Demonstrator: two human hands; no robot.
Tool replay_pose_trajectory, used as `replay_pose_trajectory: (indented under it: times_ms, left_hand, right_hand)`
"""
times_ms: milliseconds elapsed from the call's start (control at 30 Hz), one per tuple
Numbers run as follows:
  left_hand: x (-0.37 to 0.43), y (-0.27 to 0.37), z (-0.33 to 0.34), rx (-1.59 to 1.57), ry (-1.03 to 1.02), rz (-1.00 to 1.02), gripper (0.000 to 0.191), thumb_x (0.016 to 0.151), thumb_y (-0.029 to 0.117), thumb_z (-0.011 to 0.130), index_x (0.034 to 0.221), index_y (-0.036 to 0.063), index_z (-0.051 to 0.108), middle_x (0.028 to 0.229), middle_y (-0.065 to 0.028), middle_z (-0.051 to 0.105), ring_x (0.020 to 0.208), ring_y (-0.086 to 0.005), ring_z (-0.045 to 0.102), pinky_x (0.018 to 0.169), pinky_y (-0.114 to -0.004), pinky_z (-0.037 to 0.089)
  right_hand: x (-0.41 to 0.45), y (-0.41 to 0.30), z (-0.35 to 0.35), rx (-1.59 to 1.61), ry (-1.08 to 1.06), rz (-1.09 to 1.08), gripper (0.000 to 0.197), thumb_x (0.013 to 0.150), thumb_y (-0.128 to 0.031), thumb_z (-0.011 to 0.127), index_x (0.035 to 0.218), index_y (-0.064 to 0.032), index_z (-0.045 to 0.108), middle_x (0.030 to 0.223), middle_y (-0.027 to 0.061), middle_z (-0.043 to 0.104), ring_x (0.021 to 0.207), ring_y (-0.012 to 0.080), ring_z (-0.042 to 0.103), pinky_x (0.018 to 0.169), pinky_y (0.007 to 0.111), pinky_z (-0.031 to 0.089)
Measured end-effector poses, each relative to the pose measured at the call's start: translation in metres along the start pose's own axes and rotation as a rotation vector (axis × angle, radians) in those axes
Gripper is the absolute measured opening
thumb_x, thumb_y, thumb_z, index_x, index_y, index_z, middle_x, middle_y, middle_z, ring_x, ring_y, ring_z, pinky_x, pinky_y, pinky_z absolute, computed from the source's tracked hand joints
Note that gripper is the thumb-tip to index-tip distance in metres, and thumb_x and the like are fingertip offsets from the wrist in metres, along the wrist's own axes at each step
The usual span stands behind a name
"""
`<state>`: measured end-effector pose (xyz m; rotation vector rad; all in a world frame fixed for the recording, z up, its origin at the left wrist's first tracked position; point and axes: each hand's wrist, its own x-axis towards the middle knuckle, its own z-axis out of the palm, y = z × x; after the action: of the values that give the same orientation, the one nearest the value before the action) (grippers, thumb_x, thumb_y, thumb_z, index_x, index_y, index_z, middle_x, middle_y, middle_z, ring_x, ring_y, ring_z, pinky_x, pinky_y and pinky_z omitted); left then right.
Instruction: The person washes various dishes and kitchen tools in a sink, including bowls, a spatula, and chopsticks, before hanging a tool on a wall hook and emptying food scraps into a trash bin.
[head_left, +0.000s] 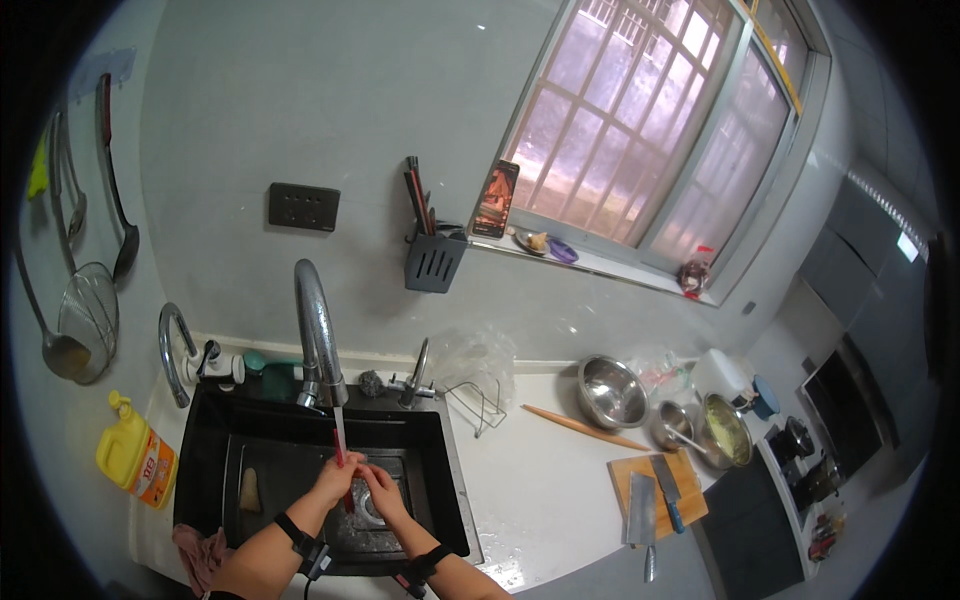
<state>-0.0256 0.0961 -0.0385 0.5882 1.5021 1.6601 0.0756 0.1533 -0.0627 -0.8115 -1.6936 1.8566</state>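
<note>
Water runs from the tall chrome faucet (319, 330) onto my hands over the black sink (285, 435). My left hand (337, 477) is closed around a thin red item (349, 501), perhaps a chili pepper or a red-handled tool; its ends show above and below the fingers. My right hand (381, 489) meets the left at the fingertips, its fingers bent; whether it also grips the red item is hidden. A pale, tapered root-like piece (250, 490) lies at the left of the sink floor. Below my hands sits the round drain (369, 504).
A pink cloth (201, 556) drapes over the sink's front left corner, near a yellow detergent jug (139, 457). Right of the sink lie a wire rack (480, 405), a wooden rolling pin (581, 427), steel bowls (612, 391) and a wooden board (694, 502) with a cleaver (641, 510) and a knife (667, 484).
</note>
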Motion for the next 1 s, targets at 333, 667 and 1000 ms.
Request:
replay_pose_trajectory:
  times_ms: [333, 667, 1000]
  left_hand:
    - [-0.014, 0.01, 0.002, 0.798, 0.014, -0.004, 0.026, 0.076, 0.024, 0.047, 0.097, 0.0084, 0.052, 0.092, -0.0149, 0.056, 0.086, -0.0279, 0.054, 0.07, -0.035, 0.042]
    - [-0.037, 0.014, -0.01, 0.225, -0.054, 0.141, 0.035, 0.078, 0.016, 0.041, 0.11, 0.0027, 0.041, 0.096, -0.0126, 0.054, 0.091, -0.0234, 0.052, 0.075, -0.032, 0.041]
    - [-0.01, 0.048, 0.008, -0.163, 0.085, -0.315, 0.077, 0.066, 0.072, 0.034, 0.106, 0.0084, 0.05, 0.102, -0.0101, 0.05, 0.09, -0.0223, 0.049, 0.073, -0.034, 0.041]
  right_hand:
    - [0.013, -0.044, 0.034, -0.144, -0.037, -0.235, 0.032, 0.083, -0.029, 0.043, 0.101, -0.0026, 0.047, 0.087, 0.0169, 0.056, 0.084, 0.0297, 0.054, 0.075, 0.032, 0.04]
    - [0.009, -0.05, 0.048, 0.378, 0.005, -0.063, 0.026, 0.088, -0.023, 0.037, 0.097, -0.0021, 0.049, 0.088, 0.0075, 0.057, 0.081, 0.0128, 0.052, 0.074, 0.024, 0.04]
    - [-0.009, -0.066, 0.063, 0.351, 0.062, -0.167, 0.038, 0.088, -0.025, 0.034, 0.119, -0.0036, 0.036, 0.118, 0.0072, 0.04, 0.107, 0.0145, 0.037, 0.089, 0.024, 0.028]
